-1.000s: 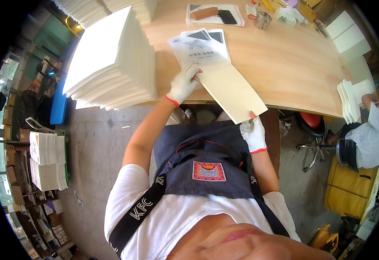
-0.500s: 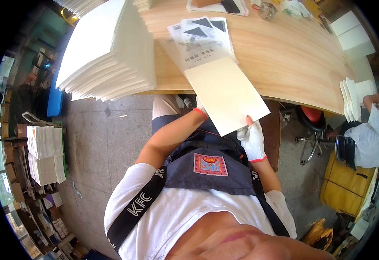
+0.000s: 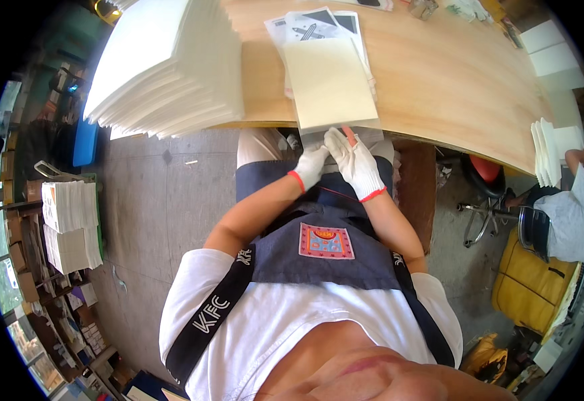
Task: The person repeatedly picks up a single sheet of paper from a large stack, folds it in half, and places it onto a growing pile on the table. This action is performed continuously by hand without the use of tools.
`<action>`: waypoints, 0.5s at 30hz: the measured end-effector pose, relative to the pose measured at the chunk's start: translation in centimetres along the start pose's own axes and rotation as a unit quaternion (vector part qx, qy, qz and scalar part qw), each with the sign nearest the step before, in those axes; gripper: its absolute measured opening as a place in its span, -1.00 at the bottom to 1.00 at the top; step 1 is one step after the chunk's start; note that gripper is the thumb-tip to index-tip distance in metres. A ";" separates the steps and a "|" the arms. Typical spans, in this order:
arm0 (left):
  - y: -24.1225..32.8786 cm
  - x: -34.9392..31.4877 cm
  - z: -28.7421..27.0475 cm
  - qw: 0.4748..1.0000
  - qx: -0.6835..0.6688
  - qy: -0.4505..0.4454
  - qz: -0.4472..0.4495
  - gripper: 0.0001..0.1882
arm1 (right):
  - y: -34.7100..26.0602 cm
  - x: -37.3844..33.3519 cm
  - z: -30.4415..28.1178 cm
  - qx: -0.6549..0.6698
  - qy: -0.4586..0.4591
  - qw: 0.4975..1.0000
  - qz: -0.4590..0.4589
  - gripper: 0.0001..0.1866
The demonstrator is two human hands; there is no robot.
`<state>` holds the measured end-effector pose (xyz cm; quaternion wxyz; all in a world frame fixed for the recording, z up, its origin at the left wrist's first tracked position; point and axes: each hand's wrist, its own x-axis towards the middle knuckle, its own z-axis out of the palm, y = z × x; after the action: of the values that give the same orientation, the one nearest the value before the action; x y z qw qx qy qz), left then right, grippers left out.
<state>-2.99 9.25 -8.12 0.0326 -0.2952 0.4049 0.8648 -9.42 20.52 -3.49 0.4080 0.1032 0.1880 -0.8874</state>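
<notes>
Both hands gloved in white knit with red cuffs, together at the table's near edge. Left hand (image 3: 310,166) half curled, fingertips at the lower left corner of the cream sheet (image 3: 330,83); can't tell if it's actually pinching it. Right hand (image 3: 355,162) flatter, fingers extended up to the sheet's bottom edge at 12 o'clock from the palm, touching it; grip not clear either. Sheet lies flat on the wooden table (image 3: 452,73), its lower edge overhanging the table edge, covering a small pile of printed pages (image 3: 312,25) at 12 o'clock from it. Tall stack of blank white sheets (image 3: 165,67) at 10 o'clock from the hands, on the table's left end. Another person (image 3: 569,207) sits at 3 o'clock with a smaller white paper stack (image 3: 546,150). Paper bundles on a shelf (image 3: 71,224) at 8 o'clock.
</notes>
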 end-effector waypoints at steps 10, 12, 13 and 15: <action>7.1 -4.8 -4.5 0.987 0.140 0.008 0.073 -0.72 | 1.8 0.3 5.5 -0.853 -0.110 0.471 -0.195 -0.86; 7.8 -5.0 -4.1 0.986 0.155 -0.003 0.067 -0.74 | 2.5 1.2 6.0 -0.930 -0.106 0.286 -0.203 -0.90; 7.8 -4.9 -4.2 0.983 0.169 -0.005 0.077 -0.74 | 2.7 1.4 6.2 -0.937 -0.114 0.268 -0.195 -0.84; 7.9 -4.6 -4.7 0.975 0.199 -0.010 0.095 -0.76 | 2.1 1.3 6.0 -0.884 -0.177 0.374 -0.218 -0.87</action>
<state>0.76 1.43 -2.62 0.0122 -0.2340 0.5951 0.7688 -8.78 15.90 0.98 0.0842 -0.5202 0.8048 -0.2731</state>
